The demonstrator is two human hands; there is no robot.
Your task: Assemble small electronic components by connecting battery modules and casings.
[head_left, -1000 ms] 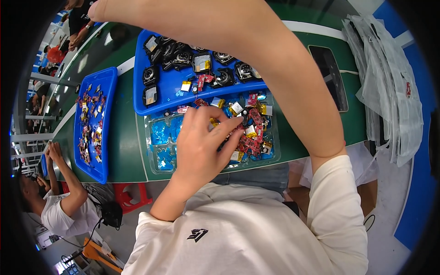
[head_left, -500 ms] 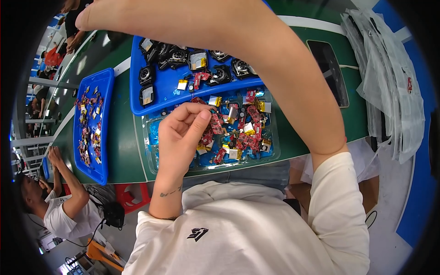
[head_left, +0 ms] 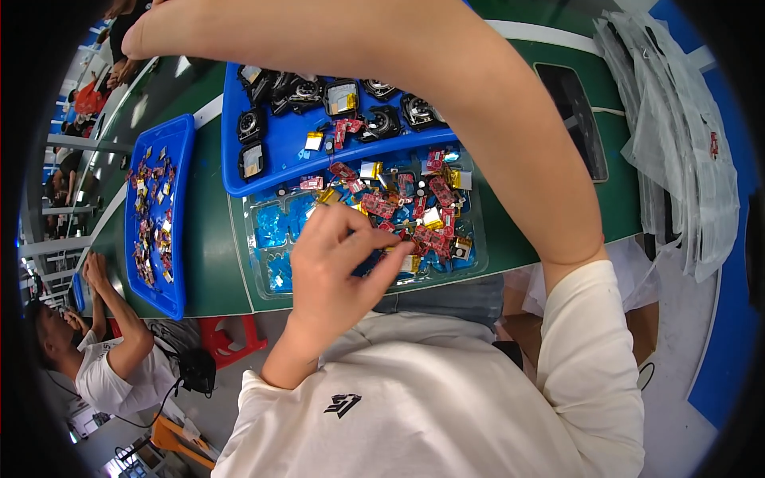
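My left hand (head_left: 339, 251) is low over a clear plastic tray (head_left: 275, 293) heaped with small red circuit boards (head_left: 430, 239), silver-and-yellow battery cells (head_left: 370, 170) and bits of blue film. Its thumb and index finger are slightly apart at the tips, close above the boards, and I see nothing between them. A red board (head_left: 378, 205) lies just beyond the fingers. Across the top stretches my right forearm, covering part of a blue tray. Only a rounded part of my right hand (head_left: 147, 36) shows at the upper left; its fingers are cut off by the frame.
The blue tray (head_left: 239, 179) behind holds several black watch cases (head_left: 307, 92). Another blue tray (head_left: 182, 239) of boards and cells stands left on the green table (head_left: 215, 271). A dark phone (head_left: 572, 119) and plastic bags (head_left: 653, 151) are at right. A seated person (head_left: 119, 366) works at left.
My left hand has shifted nearer and slightly right, and its pinch on a red circuit board has loosened. The right arm has barely moved.
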